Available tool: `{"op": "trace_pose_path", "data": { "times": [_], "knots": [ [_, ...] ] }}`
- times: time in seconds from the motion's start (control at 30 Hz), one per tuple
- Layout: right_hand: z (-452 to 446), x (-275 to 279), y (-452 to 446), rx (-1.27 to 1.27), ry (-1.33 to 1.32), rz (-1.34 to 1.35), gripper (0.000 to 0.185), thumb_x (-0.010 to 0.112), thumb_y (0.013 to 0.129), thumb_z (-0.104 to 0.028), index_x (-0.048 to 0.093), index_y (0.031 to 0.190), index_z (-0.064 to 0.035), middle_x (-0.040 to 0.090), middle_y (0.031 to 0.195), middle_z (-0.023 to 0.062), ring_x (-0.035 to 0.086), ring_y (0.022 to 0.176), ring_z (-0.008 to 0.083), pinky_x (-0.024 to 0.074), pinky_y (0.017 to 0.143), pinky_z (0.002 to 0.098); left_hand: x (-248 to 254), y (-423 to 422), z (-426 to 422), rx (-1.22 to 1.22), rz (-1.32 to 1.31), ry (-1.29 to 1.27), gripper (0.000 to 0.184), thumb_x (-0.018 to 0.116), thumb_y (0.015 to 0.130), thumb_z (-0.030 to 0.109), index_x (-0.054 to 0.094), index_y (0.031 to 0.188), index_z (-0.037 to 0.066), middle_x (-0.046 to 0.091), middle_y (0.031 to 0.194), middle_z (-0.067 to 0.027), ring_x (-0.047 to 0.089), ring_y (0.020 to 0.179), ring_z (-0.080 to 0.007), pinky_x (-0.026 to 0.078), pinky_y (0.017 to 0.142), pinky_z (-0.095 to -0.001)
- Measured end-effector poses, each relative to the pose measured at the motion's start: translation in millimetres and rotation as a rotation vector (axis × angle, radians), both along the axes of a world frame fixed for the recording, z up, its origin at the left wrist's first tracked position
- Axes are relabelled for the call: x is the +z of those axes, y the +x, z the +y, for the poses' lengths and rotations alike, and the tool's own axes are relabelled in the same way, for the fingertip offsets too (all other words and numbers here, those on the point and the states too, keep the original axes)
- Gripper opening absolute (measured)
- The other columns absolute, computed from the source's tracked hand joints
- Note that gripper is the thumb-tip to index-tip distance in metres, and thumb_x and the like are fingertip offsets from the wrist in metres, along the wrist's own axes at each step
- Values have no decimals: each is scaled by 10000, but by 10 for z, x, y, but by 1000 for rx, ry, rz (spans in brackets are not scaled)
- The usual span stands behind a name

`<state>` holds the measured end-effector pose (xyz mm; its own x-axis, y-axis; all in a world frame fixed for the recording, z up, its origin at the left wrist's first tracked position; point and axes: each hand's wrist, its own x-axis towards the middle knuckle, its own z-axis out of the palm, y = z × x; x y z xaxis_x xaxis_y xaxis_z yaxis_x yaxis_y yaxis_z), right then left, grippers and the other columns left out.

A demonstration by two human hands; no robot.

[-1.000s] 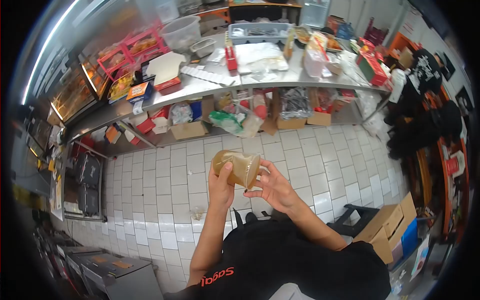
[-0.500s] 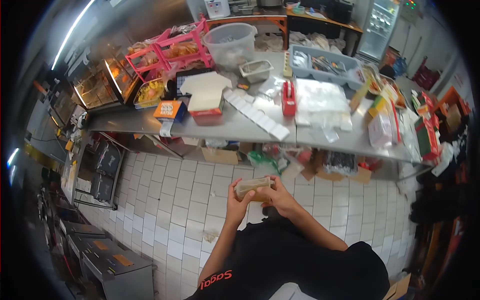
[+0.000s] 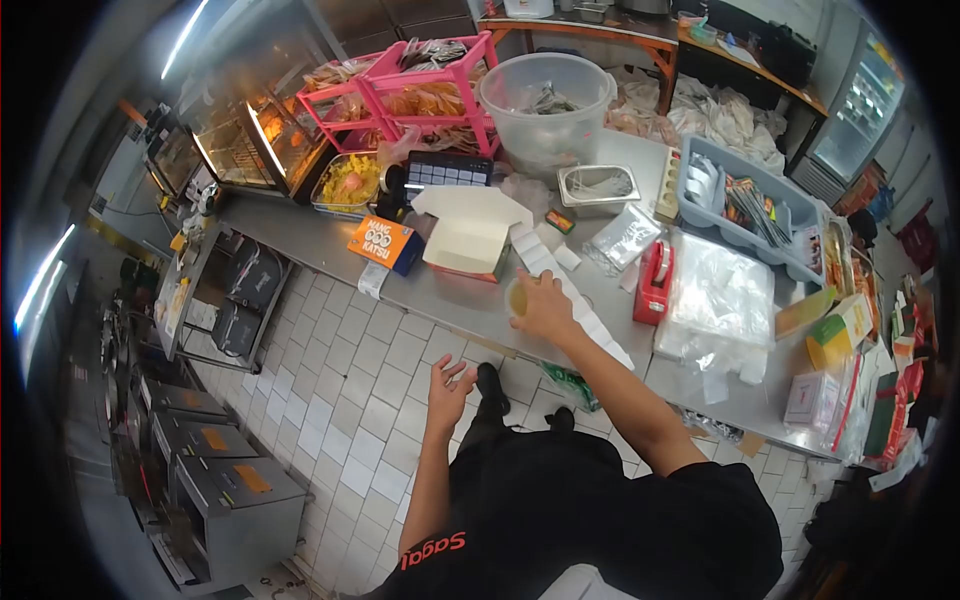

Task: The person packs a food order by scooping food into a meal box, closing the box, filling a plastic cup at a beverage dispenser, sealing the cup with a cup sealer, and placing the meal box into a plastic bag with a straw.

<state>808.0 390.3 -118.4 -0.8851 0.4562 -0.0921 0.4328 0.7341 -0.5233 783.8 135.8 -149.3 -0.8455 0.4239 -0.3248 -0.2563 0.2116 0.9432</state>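
Observation:
My right hand (image 3: 547,306) reaches over the front of the steel counter (image 3: 470,308). Its fingers close round a small clear plastic tub (image 3: 516,298) with something yellowish in it, partly hidden by the hand. Just behind the hand stands an open-topped paper food box (image 3: 466,240), white inside and red below. A strip of white labels (image 3: 590,322) runs under my right wrist. Away from the counter, my left hand (image 3: 450,392) hangs over the tiled floor, fingers apart and slightly curled, holding nothing.
An orange and blue box (image 3: 385,244) stands left on the counter. To the right are a red tape dispenser (image 3: 654,283), a stack of clear bags (image 3: 720,300) and a blue-grey bin (image 3: 705,205). A large plastic bucket (image 3: 545,130) and pink racks (image 3: 425,85) stand behind.
Both hands held the plastic tub over the floor. Now my left hand is off it, and my right hand has carried it forward to the counter. My body is closer to the counter.

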Motion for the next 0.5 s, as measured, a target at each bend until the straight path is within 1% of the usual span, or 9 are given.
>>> {"op": "trace_pose_path", "data": {
  "times": [0.13, 0.2, 0.23, 0.27, 0.3, 0.33, 0.4, 0.47, 0.5],
  "knots": [
    [-34, -121, -291, -66, -84, 69, 1037, 855, 619, -383, 338, 1483, -133, 424, 1256, 220, 483, 1167, 409, 510, 914, 474, -70, -498, 22, 13, 86, -10, 616, 675, 933, 225, 342, 1405, 9, 547, 1289, -205, 658, 1013, -235, 530, 837, -324],
    [-72, -260, -340, -150, -198, 322, 1027, 861, 638, -375, 337, 1478, -100, 407, 1304, 229, 451, 1221, 425, 488, 959, 465, -94, -754, 83, -10, 126, -12, 612, 686, 925, 217, 356, 1397, 12, 557, 1272, -200, 660, 999, -227, 529, 833, -324],
    [-75, -318, -334, -188, -193, 314, 1027, 861, 638, -375, 337, 1478, -100, 407, 1304, 229, 451, 1221, 425, 488, 959, 465, -123, -899, 133, -19, 177, -9, 607, 697, 917, 210, 371, 1389, 14, 568, 1255, -196, 661, 984, -219, 527, 830, -324],
    [-83, -377, -318, -163, -215, 439, 1032, 855, 649, -345, 312, 1487, -86, 382, 1355, 237, 417, 1262, 426, 479, 974, 479, -156, -1057, 190, -29, 223, 29, 559, 718, 898, 195, 437, 1351, 28, 592, 1230, -161, 646, 998, -200, 520, 822, -314],
    [-114, -428, -292, -145, -231, 565, 1036, 849, 659, -316, 287, 1495, -73, 356, 1405, 245, 383, 1303, 427, 469, 988, 493, -187, -1264, 227, -81, 211, 27, 559, 718, 898, 195, 437, 1351, 28, 592, 1230, -161, 646, 998, -200, 520, 822, -314],
    [-146, -403, -227, -200, -223, 556, 1036, 849, 659, -316, 287, 1495, -73, 356, 1405, 245, 383, 1303, 427, 469, 988, 493, -206, -1501, 265, -95, 338, -31, 523, 724, 877, 138, 469, 1319, 22, 602, 1205, -143, 636, 990, -186, 516, 808, -304],
    [-138, -307, -62, -234, -30, 536, 837, 813, 727, -262, 406, 1425, -46, 480, 1343, 247, 495, 1240, 363, 487, 982, 442, -143, -1968, 355, -97, 529, -78, 463, 718, 847, 70, 523, 1263, 14, 620, 1164, -119, 622, 1005, -183, 509, 814, -310],
    [-188, -545, 124, -443, -262, 543, 440, 771, 816, -246, 628, 1148, 4, 676, 980, 179, 682, 871, 235, 553, 782, 347, 86, -2542, 358, -115, 666, -173, 448, 698, 827, 66, 542, 1242, 3, 624, 1158, -131, 610, 1058, -225, 497, 870, -349],
    [-195, -477, 201, -529, -329, 414, 315, 746, 845, -242, 652, 1008, 10, 669, 812, 133, 666, 716, 188, 536, 672, 311, 159, -2892, 350, -139, 738, -263, 459, 690, 818, 72, 539, 1245, -6, 620, 1167, -150, 603, 1088, -255, 488, 905, -374]
  ]
}}
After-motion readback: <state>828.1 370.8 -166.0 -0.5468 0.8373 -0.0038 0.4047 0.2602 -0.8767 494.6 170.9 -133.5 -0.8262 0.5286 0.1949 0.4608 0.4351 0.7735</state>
